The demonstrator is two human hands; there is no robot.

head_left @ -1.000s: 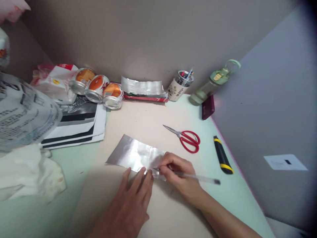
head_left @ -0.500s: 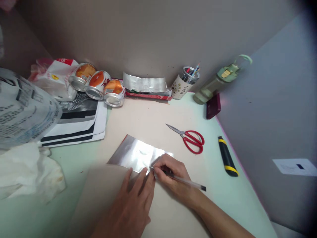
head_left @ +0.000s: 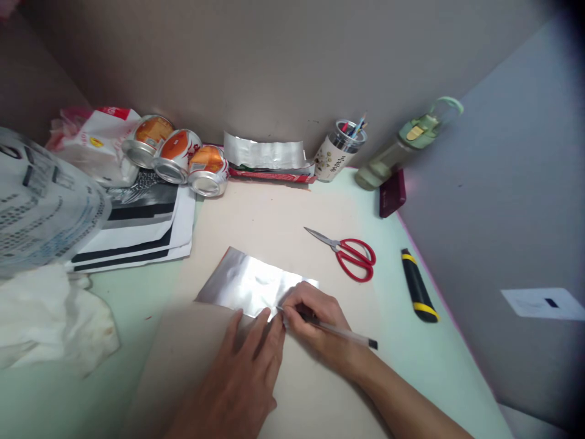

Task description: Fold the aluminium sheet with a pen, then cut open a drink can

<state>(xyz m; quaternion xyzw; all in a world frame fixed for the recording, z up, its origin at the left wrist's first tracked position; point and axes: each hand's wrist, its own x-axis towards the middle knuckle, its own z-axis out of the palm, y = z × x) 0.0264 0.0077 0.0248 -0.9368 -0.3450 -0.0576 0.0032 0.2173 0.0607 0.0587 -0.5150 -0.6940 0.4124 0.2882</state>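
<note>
A shiny silver metal sheet [head_left: 242, 277] lies flat on a pale board [head_left: 256, 213]. My left hand [head_left: 247, 372] rests palm down with its fingers spread, the fingertips on the sheet's near edge. In my right hand [head_left: 315, 320] is a clear pen [head_left: 347, 333] with a black end cap. Its tip meets the sheet close to my left fingertips. Red-handled scissors [head_left: 345, 253] lie just beyond my right hand, blades pointing to the far left.
Three orange-and-white cans [head_left: 209, 171] lie at the back left, beside printed papers [head_left: 137, 247]. Cut metal strips [head_left: 265, 155], a pen holder [head_left: 337, 152] and a green bottle [head_left: 393, 152] line the back. A black-and-yellow utility knife [head_left: 418, 286] lies right; a white cloth [head_left: 55, 317] lies left.
The whole view has shifted very slightly. Both hands, the pen and the sheet keep practically the same places relative to one another.
</note>
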